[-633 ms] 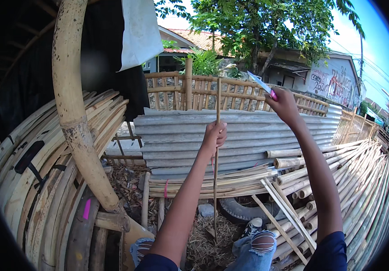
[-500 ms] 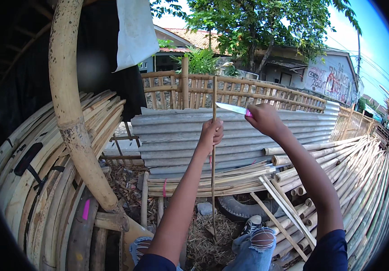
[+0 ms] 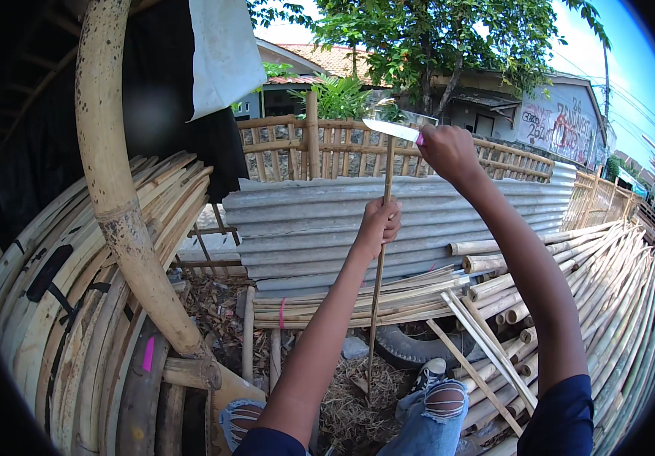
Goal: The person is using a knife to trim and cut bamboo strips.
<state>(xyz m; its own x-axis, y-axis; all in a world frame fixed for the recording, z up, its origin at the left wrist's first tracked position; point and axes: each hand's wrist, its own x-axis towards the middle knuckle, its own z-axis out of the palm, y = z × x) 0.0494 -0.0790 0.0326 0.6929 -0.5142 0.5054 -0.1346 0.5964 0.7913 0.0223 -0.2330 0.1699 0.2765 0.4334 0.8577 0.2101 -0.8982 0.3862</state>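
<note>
My left hand (image 3: 380, 225) is wrapped round a thin bamboo stick (image 3: 378, 296), which stands almost upright with its lower end on the ground between my feet. In my right hand (image 3: 448, 154) is a knife (image 3: 388, 129) with a pink handle, gripped with the blade pointing left. The blade lies across the top end of the stick, above my left hand. Whether its edge bites into the bamboo I cannot tell.
Corrugated metal sheet (image 3: 327, 220) and a bamboo fence (image 3: 267, 156) stand ahead. Bamboo poles (image 3: 609, 304) are piled on the right, split bamboo (image 3: 46, 319) on the left beside a thick bamboo post (image 3: 115, 175). A tyre (image 3: 419, 349) lies near my foot.
The knife has risen from the stick's side to its top end. My left hand and the stick have shifted right, and the stick now leans slightly.
</note>
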